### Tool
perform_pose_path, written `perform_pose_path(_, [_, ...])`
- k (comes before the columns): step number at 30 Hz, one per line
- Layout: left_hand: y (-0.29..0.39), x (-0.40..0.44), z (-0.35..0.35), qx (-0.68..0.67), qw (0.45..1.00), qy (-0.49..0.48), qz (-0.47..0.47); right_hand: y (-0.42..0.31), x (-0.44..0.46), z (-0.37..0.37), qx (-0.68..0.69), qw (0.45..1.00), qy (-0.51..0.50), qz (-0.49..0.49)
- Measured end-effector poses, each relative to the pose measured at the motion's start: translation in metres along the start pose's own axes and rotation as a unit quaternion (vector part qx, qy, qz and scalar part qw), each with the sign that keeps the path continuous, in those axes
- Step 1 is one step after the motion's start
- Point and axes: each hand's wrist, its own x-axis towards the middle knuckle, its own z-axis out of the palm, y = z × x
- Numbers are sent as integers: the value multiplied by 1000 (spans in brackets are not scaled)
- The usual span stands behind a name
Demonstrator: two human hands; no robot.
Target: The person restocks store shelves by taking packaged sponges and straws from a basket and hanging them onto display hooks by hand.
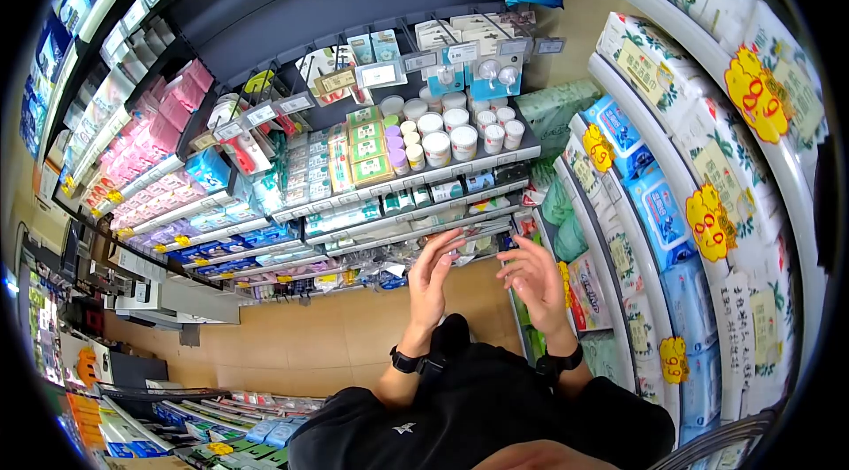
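Observation:
My left hand (432,280) is raised in front of my body, fingers extended and holding nothing. Level with it, my right hand (533,280) is also up, its fingers apart and slightly curled around no object. The palms roughly face each other across a gap. Both wrists wear black bands. Beyond the hands, a store shelf (411,180) carries white round tubs (437,149), small purple and yellow containers (398,154) and green-and-tan packs (370,152). Neither hand touches any goods.
To my right, curved shelves hold blue wipe packs (659,209) and white tissue packs (723,165) with yellow price tags (709,221). Pink packages (146,143) fill the left shelves. Hooks with price labels (380,74) stick out above the tubs. Tiled floor (309,333) lies below.

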Motion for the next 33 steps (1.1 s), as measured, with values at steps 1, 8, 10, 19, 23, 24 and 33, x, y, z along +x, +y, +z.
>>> perform_pose_path(1, [-2, -6, 0, -6, 1000, 3, -2, -2, -6, 2, 0, 1000, 0, -2])
perform_pose_path(8, [16, -48, -7, -25, 999, -22, 7, -19, -47, 16, 18, 1000, 6, -2])
perform_pose_path(10, [25, -60, -9, -21, 999, -39, 14, -23, -61, 23, 24, 1000, 11, -5])
perform_pose_path(19, [72, -131, -20, -25, 998, -50, 27, -53, -134, 63, 45, 999, 8, -12])
perform_pose_path(23, [86, -172, -25, -31, 997, -71, 24, -66, -182, 81, 36, 999, 27, -4])
perform_pose_path(24, [87, -183, -26, -33, 997, -70, 27, -69, -193, 85, 29, 999, 36, -4])
perform_pose_path(33, [100, -277, -14, -39, 994, -100, -16, -94, -305, 104, -2, 994, 108, 9])
